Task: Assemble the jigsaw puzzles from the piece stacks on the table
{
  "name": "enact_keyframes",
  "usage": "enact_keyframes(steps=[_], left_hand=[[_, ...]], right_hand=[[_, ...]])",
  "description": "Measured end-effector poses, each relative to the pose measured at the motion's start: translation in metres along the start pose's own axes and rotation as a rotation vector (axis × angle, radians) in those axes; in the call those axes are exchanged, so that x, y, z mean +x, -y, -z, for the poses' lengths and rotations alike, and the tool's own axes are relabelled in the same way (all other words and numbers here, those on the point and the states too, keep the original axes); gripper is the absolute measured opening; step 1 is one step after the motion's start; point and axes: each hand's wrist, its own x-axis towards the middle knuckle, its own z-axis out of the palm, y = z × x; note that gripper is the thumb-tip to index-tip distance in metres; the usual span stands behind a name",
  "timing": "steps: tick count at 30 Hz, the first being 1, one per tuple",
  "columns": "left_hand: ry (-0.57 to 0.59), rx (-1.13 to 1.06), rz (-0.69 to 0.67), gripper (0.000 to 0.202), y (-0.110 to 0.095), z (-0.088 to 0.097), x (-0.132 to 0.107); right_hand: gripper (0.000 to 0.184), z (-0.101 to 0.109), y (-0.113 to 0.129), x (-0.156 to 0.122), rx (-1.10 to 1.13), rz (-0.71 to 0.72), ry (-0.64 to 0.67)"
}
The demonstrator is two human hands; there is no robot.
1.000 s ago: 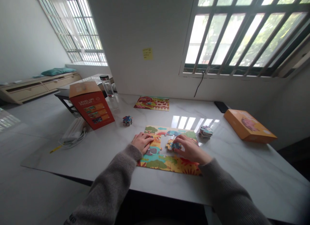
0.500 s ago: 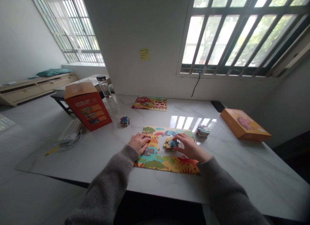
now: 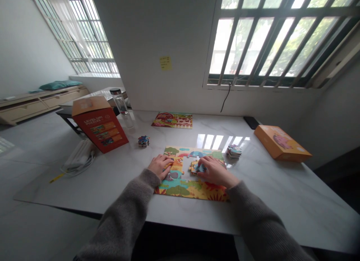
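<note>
A jigsaw puzzle [image 3: 180, 191] with colourful animal pictures lies flat on the table, its border joined around a white gap in the middle. My left hand [image 3: 161, 166] rests on the puzzle's left edge, fingers stretched out and holding nothing. In the gap sit some loose puzzle pieces [image 3: 193, 168], yellow and blue, seemingly in a small pile. My right hand [image 3: 212, 171] reaches over them from the right, thumb and fingers closed on a blue puzzle piece [image 3: 200, 168]. The fingers partly cover that piece.
Stacks of puzzle pieces stand left [image 3: 143, 141] and right [image 3: 234, 152] of the puzzle. A farm puzzle [image 3: 173, 120] lies behind. A red box [image 3: 101, 126], glass bottle [image 3: 120, 101] and white power strip [image 3: 78, 156] are at left; an orange box [image 3: 281, 143] and black phone [image 3: 251, 122] at right.
My right hand has moved slightly left and its fingers have come down around the puzzle piece. My left hand stays on the puzzle edge. The whole view has shifted a little.
</note>
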Motion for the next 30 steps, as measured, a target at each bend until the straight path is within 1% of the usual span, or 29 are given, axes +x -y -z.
enact_keyframes(steps=[3, 5, 9, 12, 15, 18, 21, 25, 27, 30], left_hand=[[-0.001, -0.007, -0.003, 0.028, 0.000, 0.000, 0.000], [0.003, -0.006, -0.001, 0.027, 0.000, 0.000, 0.000], [0.008, -0.007, 0.000, 0.027, 0.001, -0.001, 0.000], [0.011, -0.007, 0.005, 0.027, 0.001, -0.001, 0.000], [0.014, -0.009, 0.005, 0.028, 0.001, -0.001, 0.000], [0.010, -0.016, 0.000, 0.027, 0.001, -0.001, 0.000], [0.010, -0.015, 0.001, 0.028, 0.001, -0.001, 0.000], [-0.001, -0.054, 0.012, 0.028, -0.002, 0.003, 0.001], [-0.049, -0.141, 0.017, 0.028, -0.007, 0.007, 0.003], [-0.106, -0.415, 0.034, 0.030, -0.018, 0.014, 0.009]], right_hand=[[0.034, -0.006, 0.001, 0.004, -0.023, -0.049, 0.005], [0.045, -0.008, 0.000, 0.005, -0.009, -0.069, 0.001], [0.072, -0.007, -0.001, 0.008, 0.024, -0.057, 0.003], [0.080, -0.004, -0.001, 0.009, 0.060, -0.034, 0.009], [0.081, -0.002, 0.000, 0.009, 0.078, -0.020, 0.029], [0.078, -0.001, 0.000, 0.009, 0.054, -0.020, 0.059], [0.073, -0.001, -0.001, 0.009, 0.043, -0.009, 0.059], [0.062, -0.005, -0.004, 0.009, 0.177, -0.002, 0.059], [0.061, -0.007, -0.004, 0.009, 0.235, -0.011, 0.033], [0.058, -0.007, -0.001, 0.012, 0.270, -0.044, -0.058]])
